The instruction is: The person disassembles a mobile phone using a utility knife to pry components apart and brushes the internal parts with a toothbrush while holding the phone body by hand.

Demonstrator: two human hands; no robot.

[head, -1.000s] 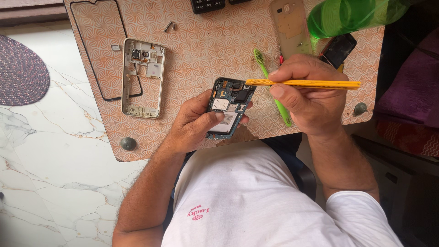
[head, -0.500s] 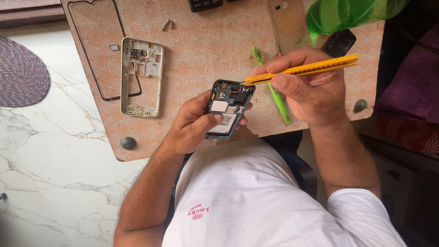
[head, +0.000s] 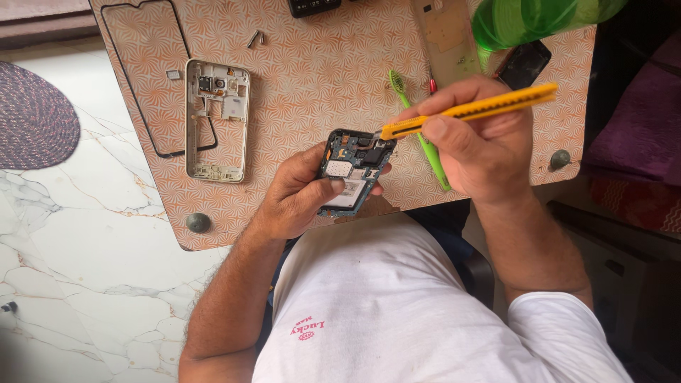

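My left hand [head: 301, 195] grips an opened phone body [head: 352, 170] with its circuit board and metal shields exposed, held just above the near edge of the orange patterned board [head: 319, 78]. My right hand [head: 474, 138] holds a yellow utility knife [head: 468, 110], tilted up to the right. The knife's tip touches the top right corner of the phone's board. A green toothbrush [head: 418, 124] lies on the board under my right hand, partly hidden by it.
A pale phone middle frame [head: 216, 120] and a black screen bezel [head: 152, 78] lie at the board's left. Small screws [head: 255, 39], a gold back cover [head: 447, 32], a green bottle [head: 539, 18] and a dark phone [head: 523, 64] sit at the far side. A purple mat [head: 32, 117] lies on the marble floor.
The knife's rear end has tilted upward from level. Its tip stays at the phone's top corner. My left hand keeps hold of the phone.
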